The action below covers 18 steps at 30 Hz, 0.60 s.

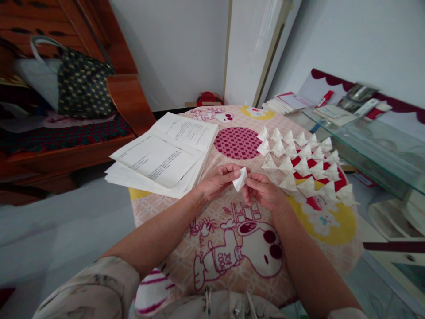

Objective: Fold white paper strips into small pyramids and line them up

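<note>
A small folded piece of white paper is pinched between both of my hands above the middle of the round table. My left hand grips its left side with thumb and fingers. On the other side, my right hand holds the right edge between thumb and forefinger. To the right stand several rows of folded paper pieces, pointed at the top. Left of my hands lies a stack of printed paper sheets, its top sheets slightly skewed.
A patterned pink tablecloth covers the table. Along the right runs a glass shelf with papers and small items on it. At the left, a wooden bench carries a dark patterned bag. A white wall stands behind.
</note>
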Each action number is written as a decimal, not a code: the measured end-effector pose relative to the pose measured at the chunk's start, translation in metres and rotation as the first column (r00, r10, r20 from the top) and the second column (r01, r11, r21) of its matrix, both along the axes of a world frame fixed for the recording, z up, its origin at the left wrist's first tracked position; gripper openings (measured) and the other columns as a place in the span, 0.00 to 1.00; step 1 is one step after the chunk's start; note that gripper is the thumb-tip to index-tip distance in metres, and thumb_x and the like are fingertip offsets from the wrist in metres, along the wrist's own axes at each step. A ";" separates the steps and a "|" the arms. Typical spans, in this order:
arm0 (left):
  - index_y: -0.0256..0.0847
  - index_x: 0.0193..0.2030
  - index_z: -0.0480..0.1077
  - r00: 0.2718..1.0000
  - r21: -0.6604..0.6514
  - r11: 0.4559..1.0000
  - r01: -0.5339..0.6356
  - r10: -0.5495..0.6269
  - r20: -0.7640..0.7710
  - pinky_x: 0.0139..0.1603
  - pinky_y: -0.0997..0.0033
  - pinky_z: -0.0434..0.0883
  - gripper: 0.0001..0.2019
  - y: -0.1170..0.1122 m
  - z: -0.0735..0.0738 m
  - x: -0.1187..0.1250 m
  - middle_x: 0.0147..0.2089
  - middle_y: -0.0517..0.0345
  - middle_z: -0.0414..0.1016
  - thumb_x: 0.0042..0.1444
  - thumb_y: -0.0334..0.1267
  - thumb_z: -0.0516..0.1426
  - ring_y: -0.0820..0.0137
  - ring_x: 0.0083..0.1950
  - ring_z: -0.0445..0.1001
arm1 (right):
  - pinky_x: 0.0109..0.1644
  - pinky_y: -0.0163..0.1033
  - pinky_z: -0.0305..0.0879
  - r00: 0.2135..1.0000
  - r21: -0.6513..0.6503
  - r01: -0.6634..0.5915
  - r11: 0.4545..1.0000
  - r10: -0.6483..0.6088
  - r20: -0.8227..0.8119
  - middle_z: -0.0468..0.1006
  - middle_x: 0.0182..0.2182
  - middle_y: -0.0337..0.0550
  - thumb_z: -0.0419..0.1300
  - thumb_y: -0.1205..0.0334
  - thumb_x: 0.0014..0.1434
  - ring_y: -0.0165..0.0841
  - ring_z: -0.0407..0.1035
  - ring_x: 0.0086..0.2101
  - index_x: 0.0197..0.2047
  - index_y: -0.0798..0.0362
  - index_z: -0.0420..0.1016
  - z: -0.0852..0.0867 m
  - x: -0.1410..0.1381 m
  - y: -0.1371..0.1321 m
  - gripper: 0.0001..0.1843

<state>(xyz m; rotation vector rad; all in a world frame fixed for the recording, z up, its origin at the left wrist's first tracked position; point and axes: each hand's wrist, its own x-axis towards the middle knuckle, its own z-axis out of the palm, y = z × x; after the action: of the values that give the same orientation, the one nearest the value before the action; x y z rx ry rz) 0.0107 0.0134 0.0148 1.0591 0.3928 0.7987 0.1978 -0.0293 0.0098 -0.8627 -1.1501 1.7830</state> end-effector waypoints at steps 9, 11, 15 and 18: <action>0.38 0.37 0.73 0.995 0.321 0.945 -0.064 0.087 -0.057 0.47 0.66 0.71 0.12 0.000 0.005 -0.005 0.41 0.53 0.79 0.57 0.45 0.66 0.68 0.43 0.76 | 0.20 0.32 0.69 0.997 0.045 0.043 0.998 -0.045 0.058 0.77 0.22 0.36 0.68 0.49 0.56 0.28 0.70 0.19 0.36 0.54 0.74 0.002 -0.009 -0.001 0.16; 0.38 0.39 0.76 0.988 0.459 0.888 -0.036 0.100 -0.116 0.50 0.64 0.71 0.11 0.001 0.007 -0.007 0.41 0.51 0.79 0.59 0.44 0.64 0.66 0.44 0.76 | 0.20 0.32 0.69 0.993 0.034 0.060 0.998 -0.063 0.105 0.78 0.22 0.38 0.69 0.49 0.53 0.29 0.71 0.20 0.34 0.54 0.74 0.003 -0.012 -0.002 0.17; 0.39 0.37 0.79 0.945 0.714 0.701 -0.003 0.235 -0.227 0.51 0.63 0.70 0.07 -0.003 0.008 -0.006 0.41 0.52 0.78 0.60 0.40 0.63 0.67 0.44 0.75 | 0.19 0.32 0.66 0.964 0.011 0.125 0.992 -0.124 0.235 0.77 0.21 0.39 0.71 0.52 0.47 0.29 0.70 0.18 0.30 0.55 0.75 0.001 -0.014 0.001 0.16; 0.42 0.36 0.81 0.830 0.840 0.542 0.002 0.468 -0.303 0.49 0.64 0.70 0.04 -0.006 0.001 -0.002 0.41 0.54 0.77 0.59 0.37 0.63 0.67 0.46 0.74 | 0.18 0.32 0.63 0.908 0.055 0.216 0.975 -0.221 0.357 0.76 0.19 0.38 0.71 0.53 0.46 0.28 0.68 0.17 0.34 0.55 0.78 -0.003 -0.007 0.006 0.16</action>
<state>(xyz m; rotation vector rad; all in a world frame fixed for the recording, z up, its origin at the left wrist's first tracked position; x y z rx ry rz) 0.0084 0.0073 0.0163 2.1810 0.6518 0.9803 0.1905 -0.0237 0.0064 -1.2978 -1.2371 1.4663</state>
